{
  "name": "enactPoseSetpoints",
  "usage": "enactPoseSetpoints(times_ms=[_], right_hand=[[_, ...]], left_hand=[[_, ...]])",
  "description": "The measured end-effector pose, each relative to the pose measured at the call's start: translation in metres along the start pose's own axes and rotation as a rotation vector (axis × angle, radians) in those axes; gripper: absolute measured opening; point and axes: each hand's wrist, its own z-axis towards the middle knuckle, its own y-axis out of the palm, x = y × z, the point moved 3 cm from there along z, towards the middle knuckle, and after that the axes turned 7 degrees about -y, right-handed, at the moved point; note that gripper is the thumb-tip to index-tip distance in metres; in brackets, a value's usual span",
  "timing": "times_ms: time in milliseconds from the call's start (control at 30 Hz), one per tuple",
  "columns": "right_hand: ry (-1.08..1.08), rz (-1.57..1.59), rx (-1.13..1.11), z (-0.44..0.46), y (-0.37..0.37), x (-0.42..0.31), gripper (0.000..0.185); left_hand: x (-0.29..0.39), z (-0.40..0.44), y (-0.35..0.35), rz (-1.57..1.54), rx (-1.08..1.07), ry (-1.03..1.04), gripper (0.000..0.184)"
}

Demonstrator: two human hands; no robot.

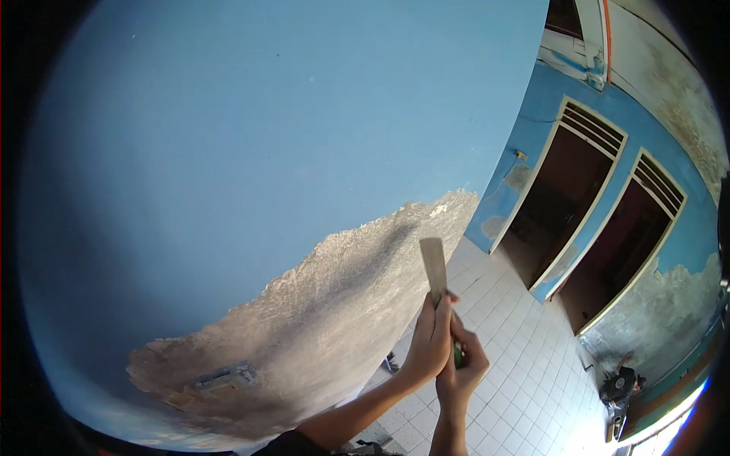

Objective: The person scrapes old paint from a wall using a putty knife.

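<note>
A putty knife (433, 262) with a flat metal blade points upward in front of the wall. My right hand (462, 368) is closed around its handle, of which only a bit of green shows between the fingers. Higher up, my left hand (430, 338) is closed at the base of the blade, its fingers pressed together there. To the left of the blade spreads a bare, rough plaster patch (334, 296) with a ragged upper edge, low on the blue wall (251, 137). Whether the blade tip touches the wall, I cannot tell.
White floor tiles (494, 357) stretch away right of the wall corner. Two dark doorways (563, 201) stand in the far blue wall, which has peeling patches. Another person (623, 387) in dark clothes is low down at the far right.
</note>
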Motion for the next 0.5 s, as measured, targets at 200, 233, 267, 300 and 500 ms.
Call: enactPoseSetpoints(times_ms=[200, 233, 267, 300, 500], right_hand=[[0.07, 0.015, -0.073, 0.039, 0.025, 0.008, 0.025], [0.088, 0.062, -0.04, 0.036, 0.022, 0.012, 0.025], [0.11, 0.114, -0.016, 0.03, 0.018, 0.015, 0.026], [0.118, 0.115, -0.006, 0.025, 0.012, 0.015, 0.026], [0.096, -0.05, -0.063, 0.01, 0.001, 0.011, 0.024]], left_hand=[[0.024, 0.048, -0.004, 0.147, 0.069, 0.014, 0.026], [0.024, 0.046, -0.001, 0.156, 0.067, 0.008, 0.025], [0.019, 0.04, -0.001, 0.173, 0.06, -0.006, 0.024], [0.009, 0.037, -0.002, 0.182, 0.055, -0.014, 0.024], [-0.009, 0.022, -0.006, 0.213, 0.084, -0.122, 0.035]])
